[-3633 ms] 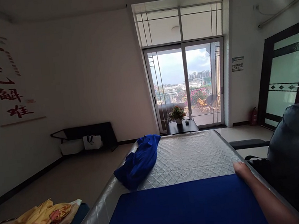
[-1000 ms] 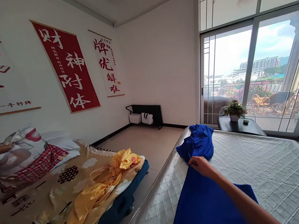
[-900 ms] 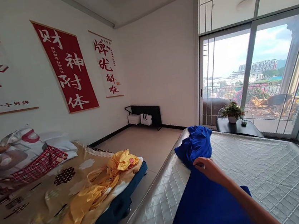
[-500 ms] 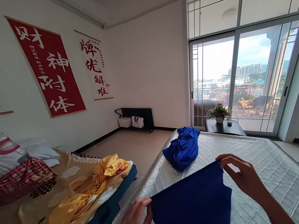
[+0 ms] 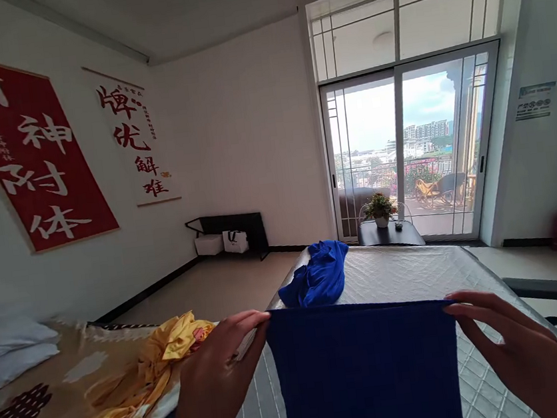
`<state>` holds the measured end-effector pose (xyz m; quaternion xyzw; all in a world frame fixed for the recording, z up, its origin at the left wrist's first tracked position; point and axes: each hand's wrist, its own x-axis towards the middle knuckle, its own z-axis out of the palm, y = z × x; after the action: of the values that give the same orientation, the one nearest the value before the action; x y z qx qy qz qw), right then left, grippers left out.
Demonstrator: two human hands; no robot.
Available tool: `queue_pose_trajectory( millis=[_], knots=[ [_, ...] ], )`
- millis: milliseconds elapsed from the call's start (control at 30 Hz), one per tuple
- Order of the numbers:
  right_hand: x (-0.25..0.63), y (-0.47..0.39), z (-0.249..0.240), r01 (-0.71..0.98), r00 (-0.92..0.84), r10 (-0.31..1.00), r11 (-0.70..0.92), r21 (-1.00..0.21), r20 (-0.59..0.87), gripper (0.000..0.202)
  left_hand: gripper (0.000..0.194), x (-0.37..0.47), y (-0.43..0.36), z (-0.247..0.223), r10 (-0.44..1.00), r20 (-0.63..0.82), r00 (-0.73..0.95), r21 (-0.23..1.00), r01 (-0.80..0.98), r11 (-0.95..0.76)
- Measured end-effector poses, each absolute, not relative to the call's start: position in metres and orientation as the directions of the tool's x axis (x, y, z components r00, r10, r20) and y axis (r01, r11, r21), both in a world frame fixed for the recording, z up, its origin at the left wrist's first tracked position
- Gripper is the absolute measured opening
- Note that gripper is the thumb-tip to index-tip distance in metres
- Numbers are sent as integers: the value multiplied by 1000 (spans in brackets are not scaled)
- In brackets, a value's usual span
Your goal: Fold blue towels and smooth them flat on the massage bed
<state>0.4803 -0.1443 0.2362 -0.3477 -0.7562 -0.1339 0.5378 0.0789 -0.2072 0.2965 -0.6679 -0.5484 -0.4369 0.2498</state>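
Note:
A dark blue cloth hangs stretched between my two hands, its top edge nearly level. My left hand pinches the upper left corner between thumb and fingers. At the upper right corner, my right hand is closed on the cloth in the same kind of pinch. The lower part of the cloth runs out of view. Beyond it, a crumpled blue cloth heap lies on the silver quilted surface.
To the left, yellow fabric lies on a patterned bedspread beside white pillows. Past the quilted surface stands a small black table with a potted plant. A black bench stands against the back wall.
Both hands have risen and moved apart, pulling the blue cloth's top edge straighter and more level. The view has turned to the right.

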Motion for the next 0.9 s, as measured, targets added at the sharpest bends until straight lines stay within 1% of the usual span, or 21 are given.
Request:
queue_pose_trajectory(
  millis=[100,167,233,367,433,500,667,833,900],
  knots=[
    [496,-150,236,703,-223,353,704,-100,909,24,39,85,-203,308,576,816,53,157,938,-308],
    [505,-154,235,738,-238,331,672,-52,913,21,37,89,-204,313,604,796,47,179,934,-309],
    [510,-159,233,787,-188,369,611,-85,910,20,36,94,-204,317,624,780,46,203,925,-322],
    [512,-168,232,831,-59,461,514,-212,885,25,36,102,-205,319,619,783,61,242,886,-394],
    [514,-169,233,843,-34,464,489,-224,885,27,36,107,-205,319,603,795,63,250,872,-420],
    [518,-167,235,852,-17,443,476,-219,897,27,35,110,-205,319,590,804,70,247,864,-439],
    [532,-160,235,850,-20,251,514,-116,968,16,27,115,-203,314,539,833,130,180,856,-485],
    [546,-157,225,888,-43,271,452,-88,962,21,13,120,-196,309,502,833,232,128,801,-585],
    [556,-154,219,895,-51,241,442,-62,969,23,12,122,-194,309,500,820,278,120,771,-626]
  ],
)
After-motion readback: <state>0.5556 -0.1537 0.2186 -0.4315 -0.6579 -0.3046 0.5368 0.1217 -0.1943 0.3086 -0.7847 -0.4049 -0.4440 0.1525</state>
